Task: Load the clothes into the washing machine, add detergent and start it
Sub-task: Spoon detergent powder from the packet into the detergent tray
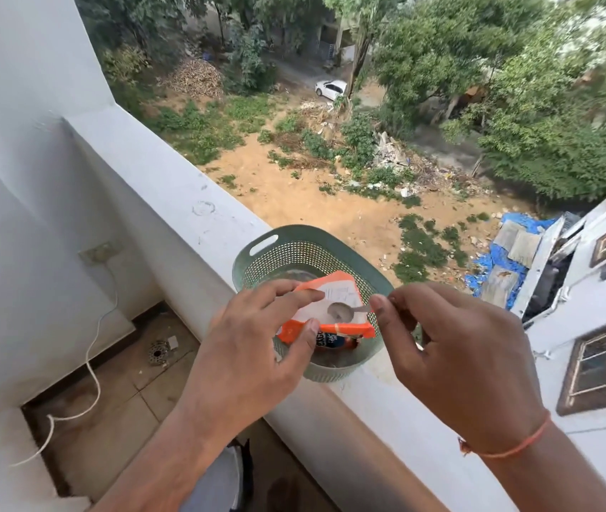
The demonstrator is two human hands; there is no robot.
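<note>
A green basket with little holes is set on the white ledge of a balcony, near the middle of the view. An orange and white soap packet is held open over the basket. The left edge of the packet is pinched by the left hand, with the thumb low on the near side and the fingers curled over the top. White powder is seen inside the open packet.

A small metal spoon is dipped into the powder. Its handle is pinched by the thumb and first finger of the right hand, at the right side of the packet. The other fingers of that hand are curled in loosely. An orange thread is tied around the right wrist.

To the left, below the ledge, a tiled floor with a round drain is seen. A white cord is hung down from a wall plug and is laid across the floor. At the near edge, between the arms, part of something grey and white is seen, but what it is cannot be told.

Far past the ledge, sandy ground, green trees and a white car are seen. A white building with windows is at the right.
</note>
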